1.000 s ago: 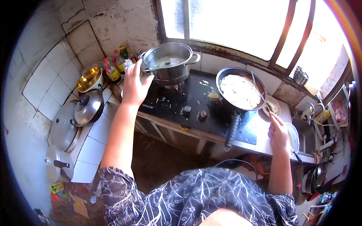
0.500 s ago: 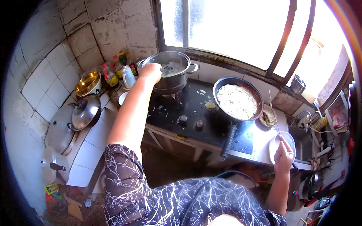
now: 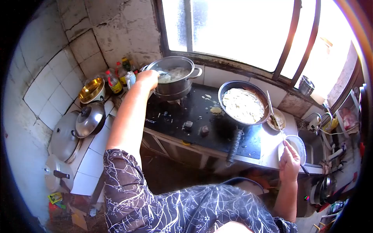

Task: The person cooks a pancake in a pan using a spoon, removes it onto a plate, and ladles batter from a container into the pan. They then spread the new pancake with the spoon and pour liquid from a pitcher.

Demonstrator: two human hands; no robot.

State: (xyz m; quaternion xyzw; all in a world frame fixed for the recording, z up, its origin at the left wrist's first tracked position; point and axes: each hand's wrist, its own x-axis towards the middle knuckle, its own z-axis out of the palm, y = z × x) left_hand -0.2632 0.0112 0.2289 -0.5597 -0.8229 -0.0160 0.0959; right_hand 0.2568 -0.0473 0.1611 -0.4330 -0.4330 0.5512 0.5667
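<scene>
My left hand [image 3: 147,80] is closed at the left rim of a deep steel pot [image 3: 173,90]. It grips the short visible end of a utensil [image 3: 162,72] that reaches into the pot; its kind is hidden. Pale, whitish food [image 3: 175,75] lies in the pot. My right hand [image 3: 290,163] is closed around a long, thin metal utensil [image 3: 275,116], which points up and away, seen nearly edge-on. Behind that hand is a white bowl [image 3: 298,144]. Left of the utensil, a frying pan [image 3: 267,108] holds a broad layer of whitish food [image 3: 243,105].
The black stove top [image 3: 175,116] has food scraps and two knobs. The frying pan's handle [image 3: 234,146] juts over the front edge. A small dish [image 3: 279,120] and sink [image 3: 314,151] are right; bottles [image 3: 114,82], a golden bowl [image 3: 91,90] and a lidded wok [image 3: 90,119] are left.
My left hand has shifted slightly left and down at the pot, and more pale food shows inside. The right-hand utensil has tilted left at its top. The view has shifted slightly.
</scene>
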